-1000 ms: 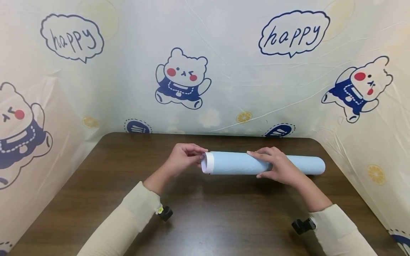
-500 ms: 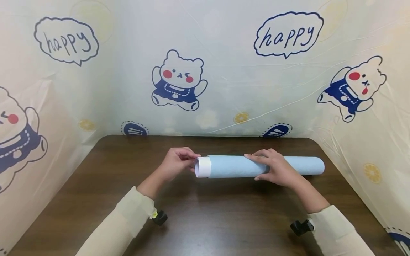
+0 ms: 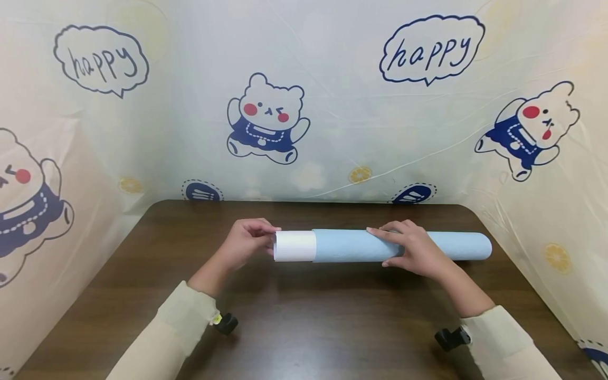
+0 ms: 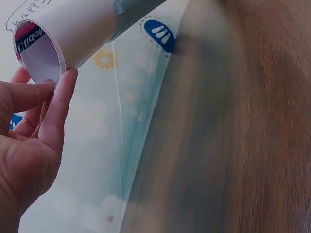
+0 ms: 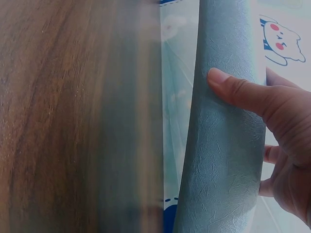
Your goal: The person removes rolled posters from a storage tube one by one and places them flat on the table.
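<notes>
A long light-blue tube (image 3: 344, 246) with a textured surface lies crosswise in the head view. Out of its left end sticks a white paper roll (image 3: 295, 246). My left hand (image 3: 249, 240) pinches the rim of this roll between thumb and fingers. In the left wrist view the open end of the white roll (image 4: 82, 31) shows a red and dark printed patch with lettering inside. My right hand (image 3: 412, 247) grips the blue tube around its middle, thumb on the near side and fingers over the far side. The right wrist view shows that thumb pressed along the blue tube (image 5: 223, 145).
The dark brown wooden table (image 3: 304, 316) lies under both hands. A pale curtain (image 3: 332, 105) printed with bears and speech bubbles stands behind and on both sides. Each cuffed sleeve carries a small black wrist camera, such as the left one (image 3: 226, 323).
My left hand has moved left, drawing the white roll further out of the blue tube, so its white band has grown much wider. My right hand keeps its grip in about the same place.
</notes>
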Demonstrator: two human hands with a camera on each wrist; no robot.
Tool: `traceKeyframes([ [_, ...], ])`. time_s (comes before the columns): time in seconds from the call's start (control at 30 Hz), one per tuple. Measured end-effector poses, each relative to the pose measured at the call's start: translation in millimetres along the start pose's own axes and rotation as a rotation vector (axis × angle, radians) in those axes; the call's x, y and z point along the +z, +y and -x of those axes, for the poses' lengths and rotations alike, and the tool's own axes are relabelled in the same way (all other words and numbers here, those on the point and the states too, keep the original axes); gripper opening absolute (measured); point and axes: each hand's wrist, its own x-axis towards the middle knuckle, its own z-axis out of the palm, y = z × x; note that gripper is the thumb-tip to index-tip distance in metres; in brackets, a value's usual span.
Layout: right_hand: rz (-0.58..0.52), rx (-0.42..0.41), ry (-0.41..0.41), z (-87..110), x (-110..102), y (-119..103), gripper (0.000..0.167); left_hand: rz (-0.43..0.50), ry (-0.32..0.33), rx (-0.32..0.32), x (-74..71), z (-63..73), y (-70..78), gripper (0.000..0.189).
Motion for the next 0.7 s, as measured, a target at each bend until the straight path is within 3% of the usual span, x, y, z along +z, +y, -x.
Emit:
traceKeyframes([
  [0.2,0.024,-0.005,0.008,2.1,-1.0,3.9,0.084,0.023,0.02,-0.018,-11.6,2.7,-2.1,0.024],
  [0.43,0.037,-0.011,0.016,4.5,0.0,6.7,0.084,0.026,0.054,-0.098,-24.2,7.0,-4.1,0.027],
  [0.7,0.109,-0.003,0.007,4.3,1.6,6.5,0.083,-0.057,-0.033,-0.18,-31.3,6.0,-0.6,0.028],
])
